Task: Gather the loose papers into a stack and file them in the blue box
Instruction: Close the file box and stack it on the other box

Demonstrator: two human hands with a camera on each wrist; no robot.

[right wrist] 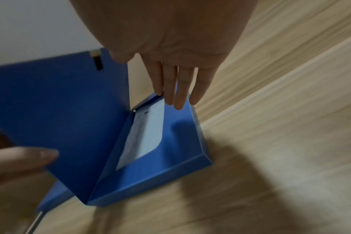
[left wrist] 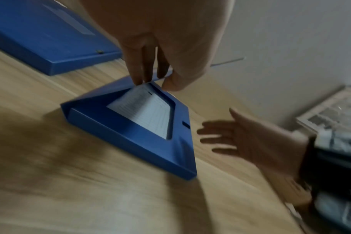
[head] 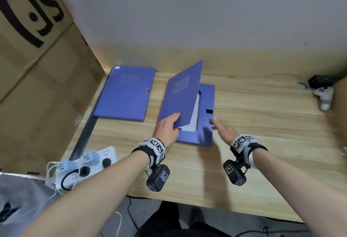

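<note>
A light wooden table [head: 262, 133] carries two blue boxes [head: 204, 131] [head: 124, 94], a power strip [head: 88, 165]

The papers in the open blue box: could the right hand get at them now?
Probably yes. The left hand holds the lid up, so the papers lie uncovered, and the open right hand hovers beside the box.

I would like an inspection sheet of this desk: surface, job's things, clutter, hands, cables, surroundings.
Surface: wooden desk, light grain.
Job's things: open blue box, lid half raised; papers lie inside.
Clutter: second blue box, closed, at the left; white game controller at far right.
Hands: left hand pinches the lid's corner; right hand flat, empty, at the box's right edge.
Cables: power strip with chargers and white leads at front left.
Surroundings: cardboard carton left, grey wall behind.
</note>
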